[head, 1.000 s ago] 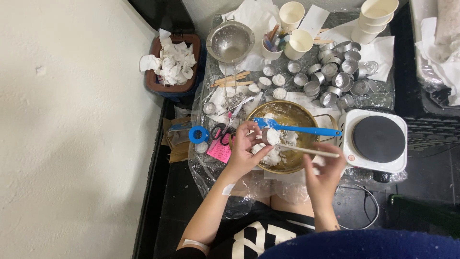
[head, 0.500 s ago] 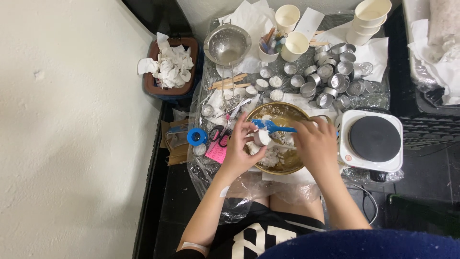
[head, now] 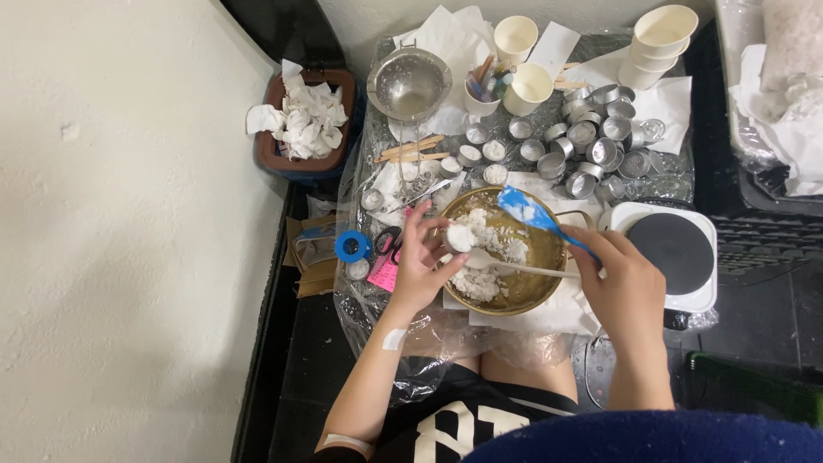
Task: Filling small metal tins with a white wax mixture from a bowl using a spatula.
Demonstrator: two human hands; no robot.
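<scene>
**White wax scraped over a brass bowl**

A small round metal tin packed with white wax (head: 460, 237) sat pinched between the fingertips of the left hand (head: 417, 268), held just above the near-left part of a wide brass-coloured bowl (head: 549, 249), probably so that whatever came loose would drop among the white crumbly lumps (head: 480, 279) already heaped inside. The right hand (head: 619, 283) was curled shut around two tools at once: a blue silicone spatula (head: 525, 210), its blade smeared white and raised over the bowl, and a pale wooden stick (head: 523, 269) that ran leftward until its tip met the tin. Gripping both together seemed to keep either one ready without setting the other down.

The bowl rested on white paper over a clear plastic sheet (head: 446, 339) that covered the low table, likely to catch spills. Beyond it lay a cluster of empty silver tins (head: 591, 141), a stack of cream paper cups (head: 656, 43) and a steel strainer (head: 410, 83). A white single-plate electric hob (head: 673, 253) stood just to the right of the bowl. To the left were a roll of blue tape (head: 351, 246) and a brown bin full of crumpled tissues (head: 304, 120).
</scene>
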